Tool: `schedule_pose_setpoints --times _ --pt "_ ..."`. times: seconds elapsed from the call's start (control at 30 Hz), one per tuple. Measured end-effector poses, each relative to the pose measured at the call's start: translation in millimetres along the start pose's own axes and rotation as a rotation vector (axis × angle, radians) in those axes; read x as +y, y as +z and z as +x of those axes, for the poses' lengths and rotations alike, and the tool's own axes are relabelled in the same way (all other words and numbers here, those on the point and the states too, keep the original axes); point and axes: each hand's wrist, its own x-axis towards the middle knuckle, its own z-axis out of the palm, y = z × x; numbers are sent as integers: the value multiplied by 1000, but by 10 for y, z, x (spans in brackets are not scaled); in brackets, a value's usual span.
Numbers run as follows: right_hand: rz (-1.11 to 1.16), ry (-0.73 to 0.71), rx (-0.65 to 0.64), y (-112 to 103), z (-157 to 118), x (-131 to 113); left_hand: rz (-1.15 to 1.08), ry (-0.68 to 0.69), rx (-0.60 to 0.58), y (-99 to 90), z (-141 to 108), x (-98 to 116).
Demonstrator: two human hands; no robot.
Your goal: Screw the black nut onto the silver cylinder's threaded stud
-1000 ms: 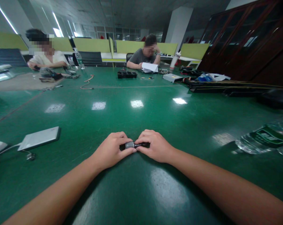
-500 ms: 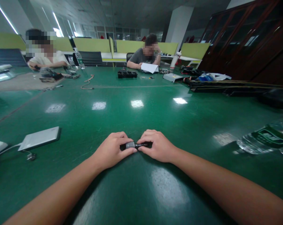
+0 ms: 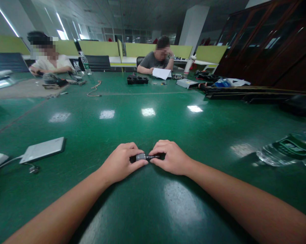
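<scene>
Just above the green table [image 3: 148, 128], a small rod-like piece [image 3: 140, 157] lies level between my two hands. Its left part is thicker and grey, with a pale ring; the right part is thin and black. My left hand [image 3: 121, 162] pinches the grey part between thumb and fingers. On the other side, the thumb and fingers of my right hand [image 3: 172, 157] close round the thin black part. The fingertips of both hands nearly meet at the middle. Fingers hide some of the piece, so I cannot tell its exact kind.
A white power bank [image 3: 43, 149] with a cable lies to the left. Clear water bottles [image 3: 290, 149] lie at the right. Farther off are a black tray [image 3: 137, 80], a coiled cord [image 3: 94, 89] and long dark strips [image 3: 244, 93]. Two people sit across the table.
My right hand has shifted very slightly to the right along the thin black part. My left hand stays where it was.
</scene>
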Motion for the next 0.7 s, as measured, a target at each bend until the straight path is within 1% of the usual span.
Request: schedule_pose_setpoints --times 0.7 --pt "4 11 1 -12 3 16 -9 -19 -19 -11 -7 -15"
